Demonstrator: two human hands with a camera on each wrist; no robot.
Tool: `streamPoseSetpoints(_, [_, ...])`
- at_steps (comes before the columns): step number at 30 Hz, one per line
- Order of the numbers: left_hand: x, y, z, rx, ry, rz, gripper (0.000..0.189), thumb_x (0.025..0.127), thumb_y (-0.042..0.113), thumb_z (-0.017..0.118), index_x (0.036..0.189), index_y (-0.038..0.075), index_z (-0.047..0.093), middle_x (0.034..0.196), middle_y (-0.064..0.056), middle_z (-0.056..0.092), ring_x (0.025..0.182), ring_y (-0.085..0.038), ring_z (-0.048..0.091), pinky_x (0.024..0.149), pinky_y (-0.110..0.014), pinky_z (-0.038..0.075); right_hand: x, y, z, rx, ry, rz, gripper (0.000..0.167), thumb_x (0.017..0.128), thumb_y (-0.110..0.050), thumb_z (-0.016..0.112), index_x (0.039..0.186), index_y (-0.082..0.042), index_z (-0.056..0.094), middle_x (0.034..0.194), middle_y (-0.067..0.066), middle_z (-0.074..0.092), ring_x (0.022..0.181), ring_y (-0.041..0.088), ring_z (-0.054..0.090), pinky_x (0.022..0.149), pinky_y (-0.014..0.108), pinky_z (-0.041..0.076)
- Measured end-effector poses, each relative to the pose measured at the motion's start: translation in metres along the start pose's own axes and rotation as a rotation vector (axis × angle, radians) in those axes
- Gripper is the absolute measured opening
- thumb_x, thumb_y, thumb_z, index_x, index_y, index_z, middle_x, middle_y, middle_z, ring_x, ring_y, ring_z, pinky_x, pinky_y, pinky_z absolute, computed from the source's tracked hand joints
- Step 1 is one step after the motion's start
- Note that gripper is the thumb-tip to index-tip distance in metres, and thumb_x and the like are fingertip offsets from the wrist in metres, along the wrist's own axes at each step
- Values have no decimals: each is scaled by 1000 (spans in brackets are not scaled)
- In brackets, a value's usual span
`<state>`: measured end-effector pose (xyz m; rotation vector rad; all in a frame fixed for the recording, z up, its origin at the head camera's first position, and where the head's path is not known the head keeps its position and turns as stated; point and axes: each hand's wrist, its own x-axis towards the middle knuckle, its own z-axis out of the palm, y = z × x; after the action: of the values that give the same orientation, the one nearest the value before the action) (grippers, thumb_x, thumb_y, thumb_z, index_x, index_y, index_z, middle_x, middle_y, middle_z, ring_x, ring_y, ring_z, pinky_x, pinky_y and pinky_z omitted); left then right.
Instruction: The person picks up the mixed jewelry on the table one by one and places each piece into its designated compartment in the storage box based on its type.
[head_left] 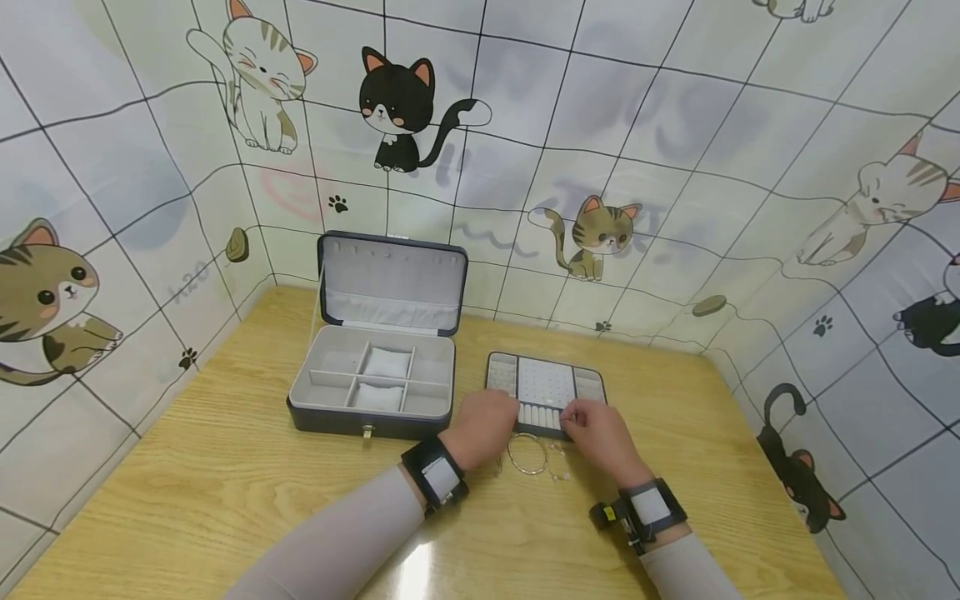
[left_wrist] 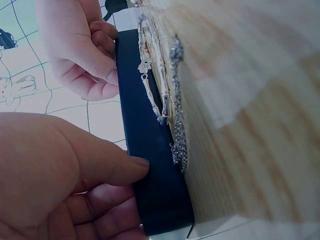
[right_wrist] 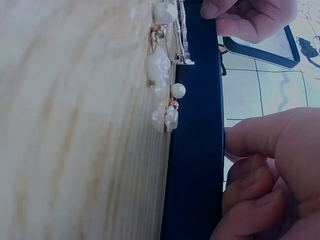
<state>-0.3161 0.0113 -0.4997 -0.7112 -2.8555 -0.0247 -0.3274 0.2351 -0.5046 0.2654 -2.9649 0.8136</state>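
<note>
A dark-sided jewelry tray point(head_left: 537, 377) with pale compartments and a row of ring rolls point(head_left: 538, 417) lies right of the open jewelry box. My left hand point(head_left: 483, 429) holds its front left corner, thumb on the dark front wall point(left_wrist: 150, 165) and fingers curled at the end. At the right end of the ring rolls is my right hand point(head_left: 602, 437), thumb and index finger together over the tray edge; I cannot tell whether they pinch something. Along the tray's front lie a bamboo-like bangle point(head_left: 528, 454), a silvery chain point(left_wrist: 177, 110) and pearl earrings point(right_wrist: 171, 107).
The dark blue jewelry box point(head_left: 337, 421) stands open to the left, its lid point(head_left: 397, 279) leaning back near the wall. Two white cushions point(head_left: 387, 363) sit in its middle compartments. A cat-patterned sheet point(head_left: 510, 167) surrounds the back and sides of the wooden table point(head_left: 300, 508).
</note>
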Motion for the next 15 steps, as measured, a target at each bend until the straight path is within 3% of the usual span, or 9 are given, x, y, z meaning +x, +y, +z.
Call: streamPoseSetpoints(15, [-1,-1,-2,-12,5,11,12,100,18,69,92,16,78,77,1,69,63,-13,58,49,-29,46,2,0,0,-14,-30,6,5,97,-14,73,94,-12,76,72,-1,59,64,15,51,59,29,41])
